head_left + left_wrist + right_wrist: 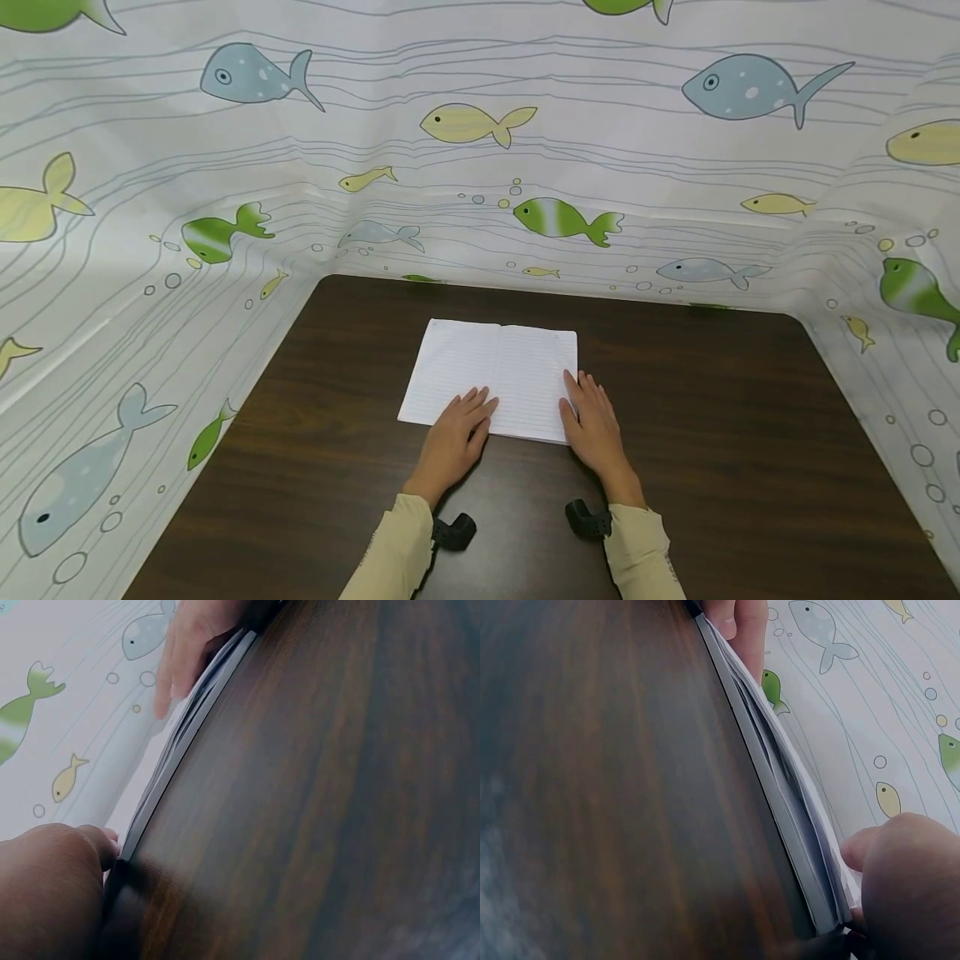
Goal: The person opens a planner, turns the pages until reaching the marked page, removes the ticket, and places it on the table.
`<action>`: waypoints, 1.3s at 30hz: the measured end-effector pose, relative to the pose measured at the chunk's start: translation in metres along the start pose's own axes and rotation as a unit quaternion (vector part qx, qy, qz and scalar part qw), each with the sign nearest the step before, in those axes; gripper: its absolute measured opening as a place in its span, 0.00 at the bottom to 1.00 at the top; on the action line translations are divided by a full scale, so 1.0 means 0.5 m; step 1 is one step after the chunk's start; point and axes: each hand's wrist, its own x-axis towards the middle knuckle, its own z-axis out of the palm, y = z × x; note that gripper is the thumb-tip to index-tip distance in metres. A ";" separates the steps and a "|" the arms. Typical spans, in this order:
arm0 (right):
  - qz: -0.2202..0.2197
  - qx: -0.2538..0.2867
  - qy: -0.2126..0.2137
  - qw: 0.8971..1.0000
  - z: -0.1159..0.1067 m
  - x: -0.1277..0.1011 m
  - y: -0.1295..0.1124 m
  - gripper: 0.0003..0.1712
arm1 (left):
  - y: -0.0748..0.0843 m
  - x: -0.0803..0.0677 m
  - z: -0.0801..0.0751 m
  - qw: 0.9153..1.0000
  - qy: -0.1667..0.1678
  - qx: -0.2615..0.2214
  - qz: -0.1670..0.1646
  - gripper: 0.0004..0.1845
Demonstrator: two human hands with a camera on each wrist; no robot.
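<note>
An open notebook [457, 358] with ruled white pages lies on the dark wooden table. On its lower left page my left hand [457, 433] rests with fingers extended, close to the near edge. My right hand [595, 425] lies along the right edge, thumb and fingertips on the page margin. Seen low in the left wrist view, the notebook's near edge [169, 765] shows loosely layered pages above a grey cover. The right wrist view shows that edge [780, 787] too, pages slightly lifted from one another, with my right thumb [862, 847] beside its corner.
The brown table [735, 450] spreads around the notebook on all sides. White sheeting [637, 158] printed with fish stands along its back and both sides. Each wrist wears a black camera, the left one [455, 532] and the right one [587, 518] above the table.
</note>
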 end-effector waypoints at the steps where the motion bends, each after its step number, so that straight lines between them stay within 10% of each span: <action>1: -0.001 0.004 0.002 1.000 0.000 0.000 -0.001 0.31 | 0.000 0.000 0.000 1.000 0.001 0.000 0.000 0.20; 15: 0.026 -0.003 -0.007 1.000 -0.002 0.006 -0.011 0.27 | -0.004 0.003 -0.001 1.000 0.015 0.008 0.012 0.20; 23: 0.027 -0.013 -0.020 0.999 -0.002 0.011 -0.016 0.28 | 0.002 0.005 -0.006 0.997 -0.027 -0.029 -0.062 0.43; 31: 0.024 -0.016 -0.024 0.999 -0.002 0.009 -0.015 0.28 | 0.002 0.000 -0.005 0.995 -0.033 -0.046 -0.088 0.39; 39: -0.001 -0.039 0.001 0.999 0.006 0.010 -0.004 0.30 | -0.004 0.006 -0.007 0.992 0.073 -0.044 -0.095 0.52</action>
